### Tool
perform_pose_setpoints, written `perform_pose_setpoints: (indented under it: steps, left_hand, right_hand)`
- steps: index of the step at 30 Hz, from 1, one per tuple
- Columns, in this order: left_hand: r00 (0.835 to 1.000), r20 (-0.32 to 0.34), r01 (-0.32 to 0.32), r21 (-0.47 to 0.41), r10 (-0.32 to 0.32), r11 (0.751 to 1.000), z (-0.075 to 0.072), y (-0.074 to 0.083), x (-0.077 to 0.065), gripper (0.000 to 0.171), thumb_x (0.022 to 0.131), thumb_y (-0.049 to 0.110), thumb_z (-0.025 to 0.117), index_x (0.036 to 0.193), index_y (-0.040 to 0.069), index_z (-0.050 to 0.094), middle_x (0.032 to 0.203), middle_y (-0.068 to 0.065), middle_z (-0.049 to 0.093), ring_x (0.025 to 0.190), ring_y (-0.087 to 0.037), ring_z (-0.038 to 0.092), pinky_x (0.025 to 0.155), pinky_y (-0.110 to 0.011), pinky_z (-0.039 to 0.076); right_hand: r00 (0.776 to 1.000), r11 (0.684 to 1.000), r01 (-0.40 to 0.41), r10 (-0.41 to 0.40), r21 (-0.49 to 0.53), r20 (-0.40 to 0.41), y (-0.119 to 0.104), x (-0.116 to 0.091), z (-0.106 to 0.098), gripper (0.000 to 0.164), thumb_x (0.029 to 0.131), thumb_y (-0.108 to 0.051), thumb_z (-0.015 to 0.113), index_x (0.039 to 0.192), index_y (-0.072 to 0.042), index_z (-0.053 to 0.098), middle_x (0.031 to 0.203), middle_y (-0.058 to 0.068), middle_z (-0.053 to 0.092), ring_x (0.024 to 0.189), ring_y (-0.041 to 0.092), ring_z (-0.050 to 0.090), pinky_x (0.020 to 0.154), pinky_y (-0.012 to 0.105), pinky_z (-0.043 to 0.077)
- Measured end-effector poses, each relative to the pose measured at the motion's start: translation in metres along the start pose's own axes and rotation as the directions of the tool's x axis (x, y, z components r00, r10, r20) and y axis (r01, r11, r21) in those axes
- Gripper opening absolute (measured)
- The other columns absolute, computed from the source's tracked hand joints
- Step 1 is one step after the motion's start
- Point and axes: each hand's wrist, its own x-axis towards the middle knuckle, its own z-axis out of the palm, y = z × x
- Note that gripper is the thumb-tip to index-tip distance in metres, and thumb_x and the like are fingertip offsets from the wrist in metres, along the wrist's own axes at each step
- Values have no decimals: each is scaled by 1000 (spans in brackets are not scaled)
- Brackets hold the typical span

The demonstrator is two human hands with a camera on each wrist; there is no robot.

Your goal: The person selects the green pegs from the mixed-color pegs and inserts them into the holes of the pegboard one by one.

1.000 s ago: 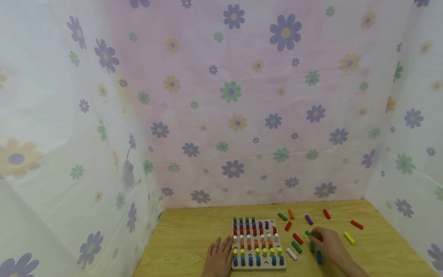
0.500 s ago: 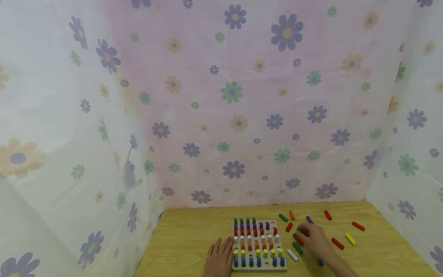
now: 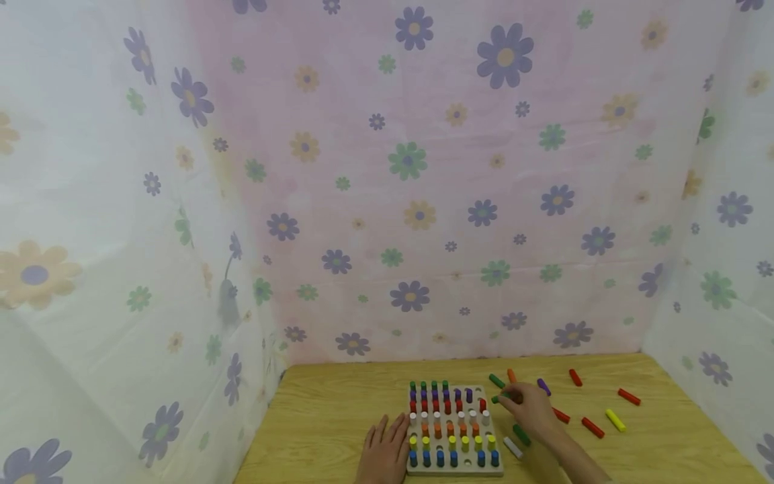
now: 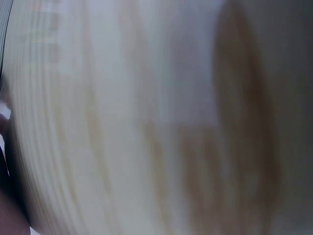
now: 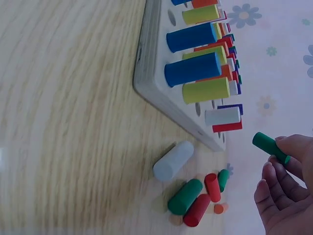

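1. What has just changed: over the last second the right hand (image 3: 529, 407) has travelled left toward the board (image 3: 455, 473), carrying a green peg (image 5: 265, 142).
2. The grip: thumb and fingers of the right hand pinch that green peg, which sits tilted, just off the board's right side near the far corner. It is clear of the table (image 3: 329, 410) and in no hole.
3. The left hand (image 3: 384, 447) has stayed at the board's left edge, fingers straight and gripping nothing; whether it presses on the board I cannot tell. The left wrist view is too blurred to help.
4. Two red pegs (image 3: 593, 427) have come into sight right of the board as the hand moved off them.
5. Loose just right of the board lies a white peg (image 3: 513, 448), with a second green peg (image 3: 521, 435) a little beyond it. A purple peg (image 3: 543, 386) and a yellow peg (image 3: 615, 420) lie farther right.
6. What it means, as I judge it: the green peg is in mid-carry, between table and board. The board's rows look mostly filled, yet several holes stand bare, including one in its far right corner (image 3: 480, 390).
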Motion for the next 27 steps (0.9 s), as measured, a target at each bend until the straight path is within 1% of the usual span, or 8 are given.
perform_pose_setpoints:
  steps: [3,7,13,15,17,19,23,27]
  left_hand:
    - [1000,5,3,3,-3,1000,0,0,0,54,111,50,29,156,26,46,158,4,47,148,-37,36,119,-63,27]
    - [1000,16,12,-6,-12,1000,-1,0,1,56,110,52,28,156,27,46,157,4,47,148,-37,36,119,-63,27]
    - [1000,12,14,0,-14,1000,-1,0,0,56,110,53,28,156,28,46,157,4,48,148,-36,36,119,-63,27]
    - [1000,0,9,8,-9,1000,1,0,0,55,110,52,28,156,28,47,157,5,48,148,-36,37,118,-63,28]
    - [1000,-12,4,13,-4,1000,1,-1,-1,54,111,51,29,156,28,48,156,5,49,147,-36,38,118,-62,29]
    - [1000,-23,-2,20,3,1000,2,-1,-2,53,111,49,30,155,27,48,156,5,50,147,-36,39,117,-62,30]
    - [1000,-24,-3,20,3,1000,1,0,-2,54,111,51,29,155,28,48,156,5,50,146,-37,39,117,-63,30]
    - [1000,-8,7,11,-7,1000,0,1,-1,56,110,54,27,156,29,47,156,6,49,147,-36,38,118,-63,29]
  right_hand:
    - [999,1000,20,-20,-1,-26,-5,5,6,4,91,-7,76,93,-5,74,81,-1,66,71,13,61,57,25,51]
    - [998,999,48,-48,15,-43,-10,10,14,5,90,-5,77,89,-6,73,79,-1,65,71,12,59,59,24,51]
    - [997,995,64,-60,73,-58,-17,17,29,6,89,0,77,89,-4,72,77,-1,64,70,13,60,59,23,52]
    - [996,995,62,-57,82,-62,-19,19,33,7,88,1,77,89,-4,72,77,0,64,70,13,59,59,23,52]
    - [996,994,57,-51,89,-67,-22,20,37,6,89,0,76,90,-4,73,78,0,64,71,14,59,60,24,51]
    - [997,995,46,-40,93,-69,-24,21,41,5,90,-2,76,94,-3,73,81,1,65,73,14,59,60,24,51]
    - [997,994,36,-28,102,-73,-29,24,47,12,93,-4,74,104,0,73,89,3,66,78,16,59,61,26,51]
    - [994,995,62,-54,84,-94,-32,30,55,10,93,-5,74,102,-1,73,90,4,67,78,16,60,60,25,52]
